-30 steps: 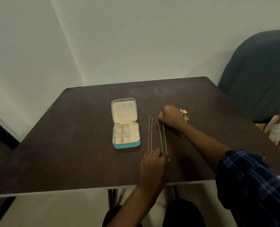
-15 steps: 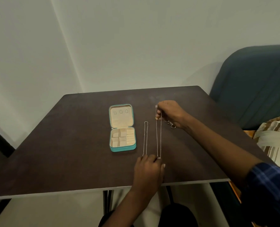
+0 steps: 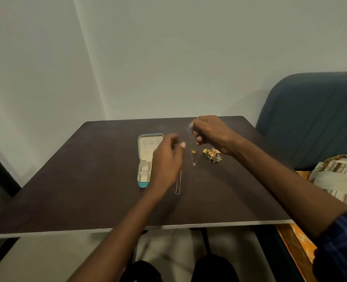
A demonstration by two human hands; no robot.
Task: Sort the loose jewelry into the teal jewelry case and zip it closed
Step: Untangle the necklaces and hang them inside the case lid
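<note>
Fingers of the right hand (image 3: 210, 134) are curled round the top of a thin silver chain necklace with a small yellow pendant (image 3: 193, 151), pinching it up above the far part of the dark brown wooden bench (image 3: 87, 190). The chain hangs down from that grip, and its lower end reaches the bench surface or hangs just above it; which one cannot be told.

The left hand (image 3: 166, 159) hovers over the middle of the bench, blurred, its fingers loosely spread and bent and holding nothing. It covers the right side of the open teal zip-around jewelry case with a cream lining (image 3: 145, 159), which lies left of centre, its lid folded back toward the far edge. Three small slots show in the lid, and square cream compartments show in the base nearest the front edge; nothing can be made out in the compartments that show.

A second plain silver chain (image 3: 178, 185) lies stretched on the bench just right of the case, running toward the front edge, its upper part hidden under the left hand. A small heap of gold and coloured rings and earrings (image 3: 211, 155) sits on the bench under the right wrist, toward the right edge and well apart from the case.

A dark blue upholstered chair (image 3: 310, 119) stands beyond the right edge, with striped brown and cream cloth (image 3: 337, 178) beside it. A blue checked sleeve (image 3: 343, 247) covers the right upper arm.
</note>
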